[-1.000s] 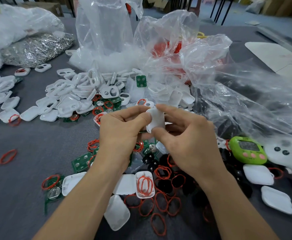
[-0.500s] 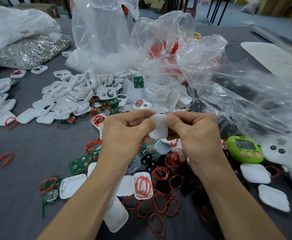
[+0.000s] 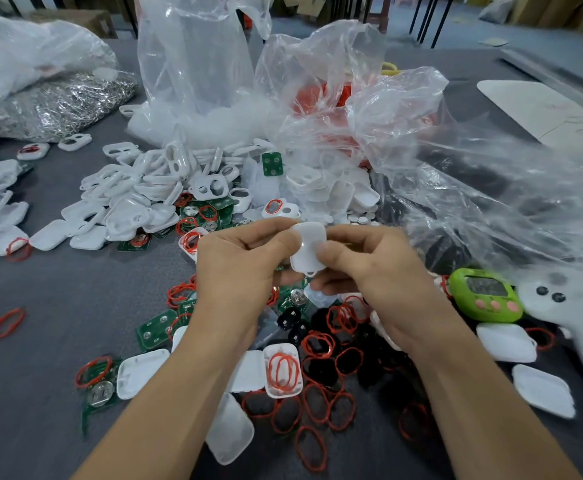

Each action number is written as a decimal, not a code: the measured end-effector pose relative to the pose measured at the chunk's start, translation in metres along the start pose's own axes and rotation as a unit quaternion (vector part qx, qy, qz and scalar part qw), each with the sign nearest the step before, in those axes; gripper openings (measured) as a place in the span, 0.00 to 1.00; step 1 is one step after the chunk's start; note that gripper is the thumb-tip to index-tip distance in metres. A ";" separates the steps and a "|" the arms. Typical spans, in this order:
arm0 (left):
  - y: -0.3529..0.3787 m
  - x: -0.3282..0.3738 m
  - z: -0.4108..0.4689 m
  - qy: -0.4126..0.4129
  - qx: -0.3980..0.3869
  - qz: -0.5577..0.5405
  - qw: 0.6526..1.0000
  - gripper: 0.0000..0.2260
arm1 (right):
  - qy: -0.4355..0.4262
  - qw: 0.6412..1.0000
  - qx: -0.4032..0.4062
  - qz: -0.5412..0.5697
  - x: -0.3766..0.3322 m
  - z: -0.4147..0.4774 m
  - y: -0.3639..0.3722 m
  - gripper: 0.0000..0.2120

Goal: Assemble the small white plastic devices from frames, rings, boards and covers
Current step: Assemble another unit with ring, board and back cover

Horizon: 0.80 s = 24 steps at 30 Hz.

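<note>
Both hands meet above the middle of a grey table (image 3: 58, 306). The left hand (image 3: 238, 268) and the right hand (image 3: 380, 271) pinch a small white case (image 3: 309, 247) between thumbs and curled fingers, one on each side. Below them lie red rings (image 3: 317, 407), green boards (image 3: 155, 329) and white covers (image 3: 141, 372). A heap of white frames (image 3: 137, 188) sits far left, crumpled clear bags (image 3: 352, 116) behind it. A green gadget (image 3: 484, 296) lies to the right.
</note>
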State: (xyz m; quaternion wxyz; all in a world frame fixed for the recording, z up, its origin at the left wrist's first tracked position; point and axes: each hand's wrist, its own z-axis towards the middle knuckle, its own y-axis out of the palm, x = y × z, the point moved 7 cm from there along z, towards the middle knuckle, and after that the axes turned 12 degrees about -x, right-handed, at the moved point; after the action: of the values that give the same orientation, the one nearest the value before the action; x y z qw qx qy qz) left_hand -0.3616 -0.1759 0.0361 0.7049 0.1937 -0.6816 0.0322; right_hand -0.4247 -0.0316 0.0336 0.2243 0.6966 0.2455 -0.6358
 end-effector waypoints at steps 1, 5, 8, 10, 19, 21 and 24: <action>0.000 -0.001 0.000 -0.005 0.000 -0.008 1.000 0.06 | 0.005 1.000 -0.016 0.003 0.000 0.000 0.002 0.07; -0.003 -0.001 0.001 -0.012 0.000 -0.014 1.000 0.06 | 0.014 0.999 -0.017 0.028 -0.002 -0.001 0.003 0.08; -0.002 -0.002 0.001 -0.008 -0.005 -0.012 1.000 0.06 | 0.021 0.998 0.001 0.056 -0.002 -0.001 -0.001 0.13; -0.001 -0.002 0.000 -0.004 -0.015 -0.010 1.000 0.07 | 0.014 0.998 0.011 0.057 -0.003 -0.001 -0.003 0.15; 0.004 -0.001 -0.001 0.016 -0.032 -0.007 0.999 0.09 | -0.038 0.995 0.095 -0.018 0.004 0.002 -0.005 0.10; 0.000 -0.002 -0.001 0.017 -0.029 -0.003 0.999 0.09 | -0.045 0.994 0.097 -0.022 0.003 0.001 -0.004 0.08; -0.001 -0.005 0.000 0.008 -0.028 0.006 1.000 0.10 | -0.056 0.989 0.122 -0.060 0.000 -0.003 -0.007 0.06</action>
State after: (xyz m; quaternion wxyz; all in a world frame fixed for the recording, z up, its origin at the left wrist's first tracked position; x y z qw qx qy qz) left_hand -0.3619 -0.1754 0.0307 0.7155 0.1698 -0.6775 0.0190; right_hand -0.4263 -0.0244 0.0343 0.1124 0.6663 0.1949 -0.7109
